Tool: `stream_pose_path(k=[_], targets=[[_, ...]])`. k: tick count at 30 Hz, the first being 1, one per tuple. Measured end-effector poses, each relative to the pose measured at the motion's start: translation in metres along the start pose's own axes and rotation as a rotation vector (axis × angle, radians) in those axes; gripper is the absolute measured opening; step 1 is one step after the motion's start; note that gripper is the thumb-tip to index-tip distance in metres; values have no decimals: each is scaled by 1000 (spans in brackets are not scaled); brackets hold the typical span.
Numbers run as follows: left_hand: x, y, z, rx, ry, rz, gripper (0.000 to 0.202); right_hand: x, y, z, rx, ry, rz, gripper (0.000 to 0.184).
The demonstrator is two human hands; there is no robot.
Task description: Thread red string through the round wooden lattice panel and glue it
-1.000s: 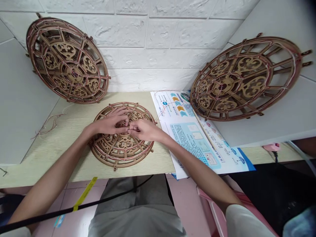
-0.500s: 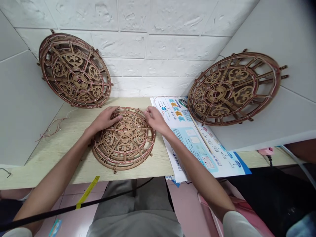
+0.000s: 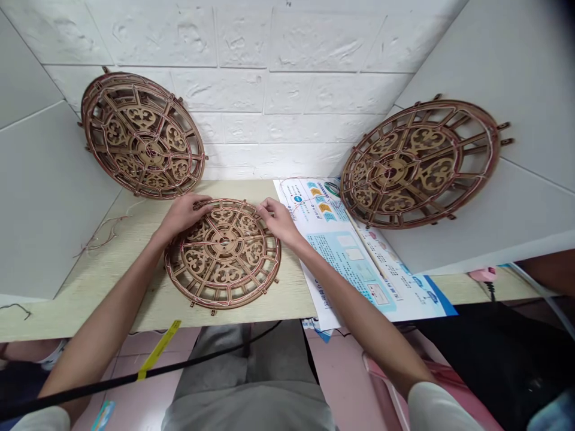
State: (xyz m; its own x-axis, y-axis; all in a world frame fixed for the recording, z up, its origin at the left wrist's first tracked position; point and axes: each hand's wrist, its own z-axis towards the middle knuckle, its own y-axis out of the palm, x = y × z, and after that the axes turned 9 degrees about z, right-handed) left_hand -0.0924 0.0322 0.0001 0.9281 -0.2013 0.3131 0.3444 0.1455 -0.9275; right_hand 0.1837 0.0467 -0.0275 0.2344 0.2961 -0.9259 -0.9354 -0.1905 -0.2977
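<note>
A round brown fretwork disc (image 3: 233, 242) lies on the pale counter (image 3: 291, 293), thin wires (image 3: 230, 290) running along its ribs. The left hand (image 3: 185, 214) curls narrowly over its far-left rim, holding it; the right hand (image 3: 277, 220), thumb and fingers nearly together, holds the far-right rim. The disc's near side sits close to the counter's front edge, and a strip of counter separates it from a printed sheet (image 3: 335, 248).

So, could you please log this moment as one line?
wired disc: flat on table | left hand: at far-left edge | right hand: at far-right edge
</note>
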Motion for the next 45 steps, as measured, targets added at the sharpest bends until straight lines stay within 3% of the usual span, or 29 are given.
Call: stream_pose_path(k=[4, 8, 13, 17, 22, 25, 28, 33, 40, 45], targets=[[-6, -4, 0, -1, -80, -104, 47, 0, 2, 0, 10, 18, 6, 21], [-10, -7, -4, -75, -230, -462, 58, 0, 1, 0, 18, 28, 64, 21], [-5, -12, -5, -157, -456, -722, 63, -5, -3, -3, -21, 114, 390, 23], [1, -11, -2, -174, -463, -768, 49, -11, -11, -3, -2, 181, 519, 21], [1, -6, -1, -157, -385, -631, 51, -12, -15, -1, -11, 234, 552, 23], [-1, -5, -1, -64, -255, -408, 51, -14, -13, -2, -34, 228, 534, 22], [-4, -5, 0, -54, -142, -260, 52, -15, -10, -3, -40, 217, 520, 20], [-6, 0, 1, -75, -91, -102, 53, -10, -7, -3, -59, 205, 494, 22], [-2, -4, -1, -82, -64, 8, 39, -5, -6, -2, -60, 169, 447, 21], [0, -7, -2, -69, -4, 30, 51, -2, -8, -1, -58, 128, 397, 27]])
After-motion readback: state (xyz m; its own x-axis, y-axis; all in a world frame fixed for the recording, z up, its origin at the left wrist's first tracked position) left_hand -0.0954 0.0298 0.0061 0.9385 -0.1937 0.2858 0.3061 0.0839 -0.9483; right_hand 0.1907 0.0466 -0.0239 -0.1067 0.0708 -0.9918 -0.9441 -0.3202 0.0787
